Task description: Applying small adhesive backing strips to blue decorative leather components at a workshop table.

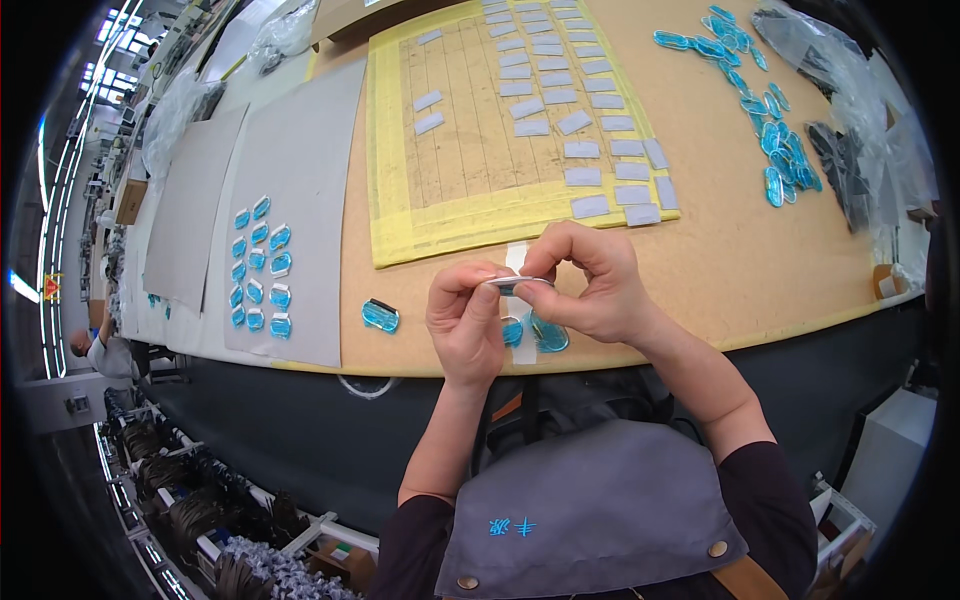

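Note:
Just above the table's near edge, my left hand (467,320) and my right hand (590,285) pinch a small flat piece (516,281) between thumbs and fingertips. It is seen edge-on, with a whitish rim and a bluish underside. Below it, two clear-blue plastic pieces (550,336) lie beside a white tape strip (525,352) on the table. Left of my left hand sits another clear-blue piece (380,316) with a dark strip along its top edge. Beyond my hands, a yellow-taped board (440,235) carries several small grey rectangles (590,206).
To the left, a grey sheet (310,200) bears rows of clear-blue pieces (257,258); a second grey sheet (190,210) lies beside it. Loose blue pieces (785,150) are heaped at the far right, near clear plastic bags (860,100). A person (108,352) sits far left.

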### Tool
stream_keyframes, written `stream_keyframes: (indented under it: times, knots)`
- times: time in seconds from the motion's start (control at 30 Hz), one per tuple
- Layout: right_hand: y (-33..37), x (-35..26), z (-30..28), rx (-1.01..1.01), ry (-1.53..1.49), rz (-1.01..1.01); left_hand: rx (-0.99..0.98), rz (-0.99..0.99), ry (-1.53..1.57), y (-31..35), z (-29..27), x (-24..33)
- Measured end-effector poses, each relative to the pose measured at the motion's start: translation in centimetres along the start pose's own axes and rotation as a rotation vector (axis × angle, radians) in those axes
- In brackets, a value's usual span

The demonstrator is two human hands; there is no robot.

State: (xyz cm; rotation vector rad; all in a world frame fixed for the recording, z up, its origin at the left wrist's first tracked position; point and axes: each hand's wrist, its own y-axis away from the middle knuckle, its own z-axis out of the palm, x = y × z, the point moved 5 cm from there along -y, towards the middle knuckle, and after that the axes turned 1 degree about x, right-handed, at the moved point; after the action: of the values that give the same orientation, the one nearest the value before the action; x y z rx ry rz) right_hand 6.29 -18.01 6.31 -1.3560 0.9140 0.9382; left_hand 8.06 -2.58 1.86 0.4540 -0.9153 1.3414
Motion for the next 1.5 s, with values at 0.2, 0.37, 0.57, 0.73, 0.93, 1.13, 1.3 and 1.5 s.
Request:
stream_keyframes:
  times: [0.2,0.37,0.57,0.73,0.93,1.13,1.3,1.5]
  knots:
    - [-0.1,0.1,-0.3,0.024,-0.040,0.023,0.028,0.035,-0.069,0.0,-0.1,0.5]
    - [0.1,0.7,-0.4,-0.014,-0.120,0.098,-0.006,0.045,-0.230,0.2,-0.2,0.7]
    - [-0.3,-0.3,0.6,0.040,-0.006,-0.008,0.021,-0.082,0.152,-0.1,0.3,-0.3]
    - [-0.2,-0.2,0.0,0.041,0.123,-0.109,-0.021,-0.210,0.282,-0.2,0.1,-1.0]
    - [-0.5,-1.3,-0.2,0.049,0.270,-0.266,-0.253,0.247,-0.694,-1.8,0.7,3.3]
    - [-0.5,-1.4,-0.1,0.054,0.300,-0.286,-0.317,0.407,-0.917,-2.1,1.7,4.5]
    - [-0.4,-1.2,-0.2,0.046,0.313,-0.275,-0.382,0.508,-1.029,-2.3,2.2,4.9]
    - [-0.4,-0.9,0.0,0.025,0.329,-0.278,-0.450,0.686,-1.190,-2.0,2.8,5.2]
